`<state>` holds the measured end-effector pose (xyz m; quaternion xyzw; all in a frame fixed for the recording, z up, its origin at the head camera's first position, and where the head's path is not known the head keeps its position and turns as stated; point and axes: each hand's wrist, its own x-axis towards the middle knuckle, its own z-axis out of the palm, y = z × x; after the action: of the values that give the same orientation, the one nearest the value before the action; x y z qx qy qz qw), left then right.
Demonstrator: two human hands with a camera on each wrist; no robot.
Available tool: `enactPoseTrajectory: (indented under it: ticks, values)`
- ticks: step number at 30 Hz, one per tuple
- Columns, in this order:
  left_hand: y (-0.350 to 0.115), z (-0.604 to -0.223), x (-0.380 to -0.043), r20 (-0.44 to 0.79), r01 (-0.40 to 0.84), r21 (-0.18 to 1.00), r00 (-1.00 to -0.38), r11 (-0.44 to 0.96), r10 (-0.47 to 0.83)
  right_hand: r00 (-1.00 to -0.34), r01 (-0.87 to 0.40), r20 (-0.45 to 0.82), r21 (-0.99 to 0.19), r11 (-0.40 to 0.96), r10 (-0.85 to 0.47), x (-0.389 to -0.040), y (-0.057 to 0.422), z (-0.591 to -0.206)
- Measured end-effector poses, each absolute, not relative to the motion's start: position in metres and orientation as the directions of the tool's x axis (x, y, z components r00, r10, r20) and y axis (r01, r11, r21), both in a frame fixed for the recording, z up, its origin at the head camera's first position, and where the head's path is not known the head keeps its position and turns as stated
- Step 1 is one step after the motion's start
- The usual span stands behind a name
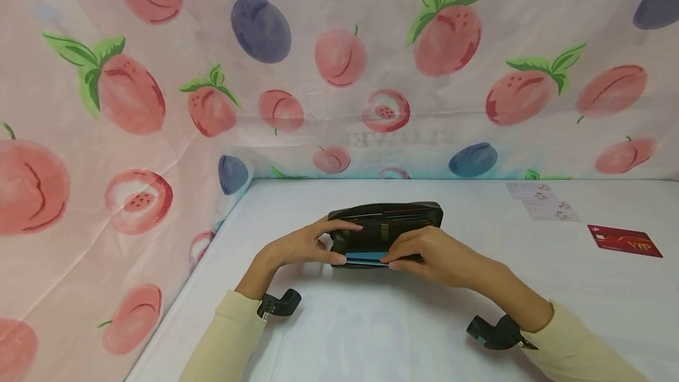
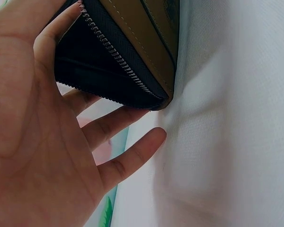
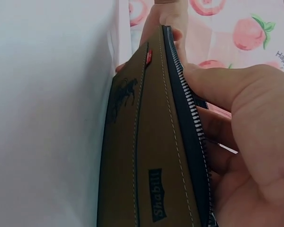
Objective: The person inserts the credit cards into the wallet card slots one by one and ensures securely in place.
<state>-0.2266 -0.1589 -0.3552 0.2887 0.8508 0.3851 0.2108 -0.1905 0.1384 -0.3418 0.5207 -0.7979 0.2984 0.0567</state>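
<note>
A zip wallet (image 1: 411,216) stands unzipped at the middle of the table, its dark inside with card slots facing up. Its brown outer side (image 3: 154,137) shows the word Shabili, a dark horse print and a small red tag. My left hand (image 1: 305,244) holds the wallet's left end, thumb at the near edge and index finger across the opening. In the left wrist view its other fingers are spread behind the wallet's corner. At the near side of the opening, my right hand (image 1: 442,257) pinches a blue card (image 1: 365,256), mostly inside the wallet. The right wrist view hides the card.
To the right on the white table (image 1: 424,329) lies a red VIP card (image 1: 625,240). Behind it are two pale printed cards (image 1: 549,208), partly overlapping. A fruit-print cloth (image 1: 339,134) hangs at the back and left of the table.
</note>
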Motion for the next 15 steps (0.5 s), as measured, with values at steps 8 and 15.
enactPoseTrajectory:
  ticks: [8, 15]
  values:
    - [-0.1600, -0.3565, -0.2280, -0.119, 0.349, 0.782, -0.729, 0.516, 0.674, -0.507, -0.838, 0.366, -0.422, 0.347, -0.780, -0.1888, 0.1330, -0.3439]
    - [-0.1600, -0.3556, -0.2279, -0.117, 0.359, 0.778, -0.724, 0.516, 0.680, -0.545, -0.809, 0.312, -0.438, 0.391, -0.778, -0.1860, 0.1300, -0.3423]
